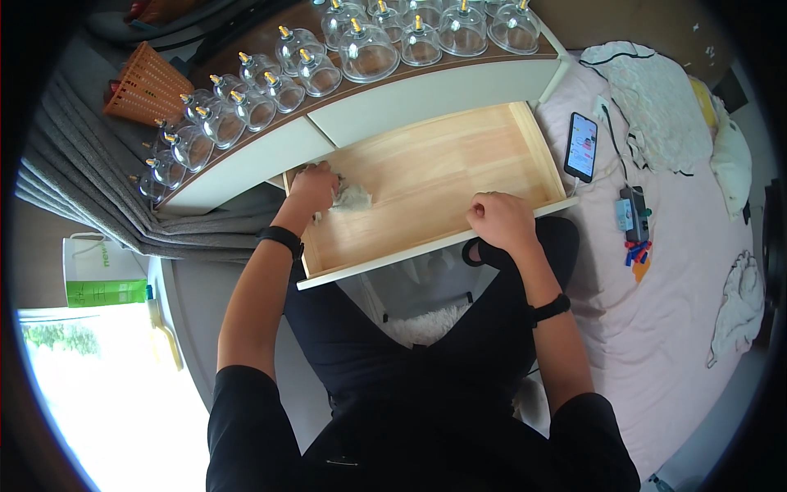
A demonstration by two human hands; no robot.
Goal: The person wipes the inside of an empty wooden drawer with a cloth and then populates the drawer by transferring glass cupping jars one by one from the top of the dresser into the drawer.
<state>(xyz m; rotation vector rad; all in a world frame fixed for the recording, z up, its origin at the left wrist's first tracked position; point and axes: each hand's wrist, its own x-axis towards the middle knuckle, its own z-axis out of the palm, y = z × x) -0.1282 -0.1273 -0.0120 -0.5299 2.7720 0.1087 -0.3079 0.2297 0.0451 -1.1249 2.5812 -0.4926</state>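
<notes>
A wooden drawer (430, 166) is pulled out in front of me, its pale wood bottom showing. My left hand (315, 186) is at the drawer's left end, closed on a crumpled whitish cloth or tissue (353, 198) that lies against the drawer bottom. Curled fingers mark my right hand (503, 220), which rests at the front edge near the right end; whether it grips the edge cannot be told. Clear cupping cups (369, 54) with yellow valves stand in rows on the cabinet top beyond the drawer.
An orange perforated basket (150, 84) stands at the upper left beside grey curtains (92, 166). On the pink bed sheet (639, 326) at the right lie a lit smartphone (581, 147), a power strip (637, 215) with cables, and crumpled cloths (658, 104). My knees are beneath the drawer front.
</notes>
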